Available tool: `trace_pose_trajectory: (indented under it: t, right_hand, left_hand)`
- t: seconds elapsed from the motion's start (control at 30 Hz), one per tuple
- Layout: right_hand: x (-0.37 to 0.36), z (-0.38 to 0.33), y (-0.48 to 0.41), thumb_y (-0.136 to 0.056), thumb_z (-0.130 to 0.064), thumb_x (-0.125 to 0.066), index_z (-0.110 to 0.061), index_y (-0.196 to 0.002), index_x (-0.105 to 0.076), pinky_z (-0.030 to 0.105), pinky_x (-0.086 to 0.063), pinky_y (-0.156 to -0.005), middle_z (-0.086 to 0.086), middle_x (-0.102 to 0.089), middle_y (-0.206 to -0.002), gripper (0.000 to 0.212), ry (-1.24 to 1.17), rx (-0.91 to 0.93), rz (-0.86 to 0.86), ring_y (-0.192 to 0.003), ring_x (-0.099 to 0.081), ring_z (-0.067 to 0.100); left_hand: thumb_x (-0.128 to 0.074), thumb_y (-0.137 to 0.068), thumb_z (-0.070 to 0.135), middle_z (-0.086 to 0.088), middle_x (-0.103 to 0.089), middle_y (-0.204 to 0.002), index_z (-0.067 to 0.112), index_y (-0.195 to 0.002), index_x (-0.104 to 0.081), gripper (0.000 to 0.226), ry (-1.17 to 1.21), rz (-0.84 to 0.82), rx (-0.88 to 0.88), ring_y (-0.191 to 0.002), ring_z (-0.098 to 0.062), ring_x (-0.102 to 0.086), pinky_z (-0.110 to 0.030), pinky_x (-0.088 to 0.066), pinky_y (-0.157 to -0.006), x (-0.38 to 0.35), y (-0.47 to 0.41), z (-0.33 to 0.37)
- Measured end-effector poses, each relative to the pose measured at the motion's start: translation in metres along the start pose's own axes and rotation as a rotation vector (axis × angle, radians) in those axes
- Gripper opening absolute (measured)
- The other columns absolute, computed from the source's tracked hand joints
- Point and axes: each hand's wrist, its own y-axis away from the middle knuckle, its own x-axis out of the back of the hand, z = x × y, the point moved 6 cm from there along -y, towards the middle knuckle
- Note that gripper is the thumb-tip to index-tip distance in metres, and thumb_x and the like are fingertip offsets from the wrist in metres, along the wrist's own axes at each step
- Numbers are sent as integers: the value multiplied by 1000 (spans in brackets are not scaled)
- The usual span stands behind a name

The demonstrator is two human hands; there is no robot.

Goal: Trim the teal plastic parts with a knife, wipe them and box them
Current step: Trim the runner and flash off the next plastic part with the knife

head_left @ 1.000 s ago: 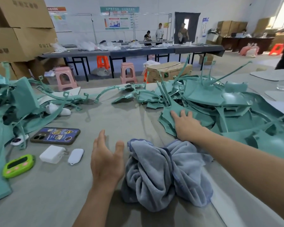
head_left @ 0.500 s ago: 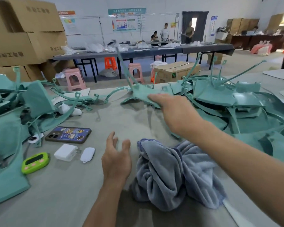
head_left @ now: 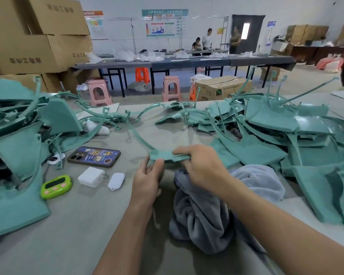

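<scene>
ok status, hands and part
Left hand and right hand both grip one part, lifted off the table. Towel lies just below, not blocking.

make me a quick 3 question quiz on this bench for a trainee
1. True or false: the left hand and right hand both hold one teal part.
2. What lies beneath the right forearm? A phone, B grey towel, C cardboard box
3. Fill in: the green timer lies ___ of the white charger.
Key: 1 true; 2 B; 3 left.
</scene>
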Motion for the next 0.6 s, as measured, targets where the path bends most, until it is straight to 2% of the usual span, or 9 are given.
trace_pose_trajectory:
  t: [0.07, 0.13, 0.2, 0.23, 0.3, 0.33, 0.43, 0.53, 0.6]
  right_hand:
    - [13, 8, 3, -94, -7, -62, -28, -103, -79, 13, -44, -72, -19, -68, -91, 28, -168, -89, 139, -76, -57, -5]
    - [28, 15, 12, -96, -6, -61, -32, -86, -74, 26, -49, -60, -9, -69, -75, 31, -368, -173, 310, -62, -60, 6]
    - [36, 27, 22, -98, -3, -58, -26, -90, -77, 38, -63, -68, 3, -77, -90, 31, -779, -289, 440, -82, -73, 23]
    - [33, 31, 26, -99, -1, -56, -21, -98, -76, 40, -64, -68, 6, -79, -97, 28, -1058, -364, 443, -88, -76, 27]
    - [19, 31, 33, -101, 0, -54, -5, -110, -68, 38, -63, -66, 15, -78, -101, 17, -1496, -468, 372, -89, -77, 32]
    - [11, 29, 37, -102, 0, -53, -1, -111, -65, 38, -63, -65, 17, -78, -101, 15, -1577, -491, 338, -87, -77, 32]
    - [-10, 25, 49, -101, 3, -51, 1, -107, -66, 35, -63, -64, 18, -77, -98, 16, -1576, -514, 252, -80, -77, 29]
    - [-15, 19, 57, -97, 6, -56, 2, -103, -70, 30, -62, -66, 20, -77, -98, 15, -1431, -482, 127, -79, -76, 28]
    - [0, 20, 60, -92, 5, -65, -5, -100, -75, 29, -61, -71, 13, -79, -97, 16, -1183, -352, 196, -85, -77, 28]
  left_hand:
    - [-81, -82, 25, -4, -69, -128, 23, -150, -44, 77, -51, -24, -3, -117, -16, -67, -43, -49, -107, 2, -3, -3]
    - [-88, -71, 24, 0, -60, -138, 26, -153, -39, 95, -225, -46, -63, -119, -4, -61, -31, -49, -106, 1, 1, -1]
    - [-90, -67, 22, 11, -57, -134, 29, -150, -42, 96, -485, 15, -229, -111, 4, -59, -4, -40, -93, 0, 7, 10]
    - [-90, -66, 22, 16, -55, -134, 31, -147, -44, 93, -587, 80, -345, -112, 5, -56, 3, -33, -89, -1, 11, 19]
    - [-84, -68, 28, 25, -58, -130, 41, -140, -49, 80, -549, 121, -460, -113, 9, -55, 4, -34, -87, -6, 20, 32]
    - [-79, -72, 32, 24, -64, -125, 43, -134, -54, 68, -401, 66, -455, -110, 8, -59, -3, -42, -89, -11, 25, 37]
    - [-70, -80, 28, 1, -76, -109, 28, -116, -69, 36, -5, -92, -361, -102, -19, -73, -30, -59, -80, -30, 38, 36]
    - [-72, -83, 11, -7, -77, -99, 14, -109, -69, 26, 164, 58, -251, -86, -24, -73, -32, -59, -69, -31, 40, 30]
    - [-67, -88, -4, -11, -75, -94, 7, -105, -68, 20, 322, 143, -132, -77, -22, -72, -30, -58, -61, -25, 34, 26]
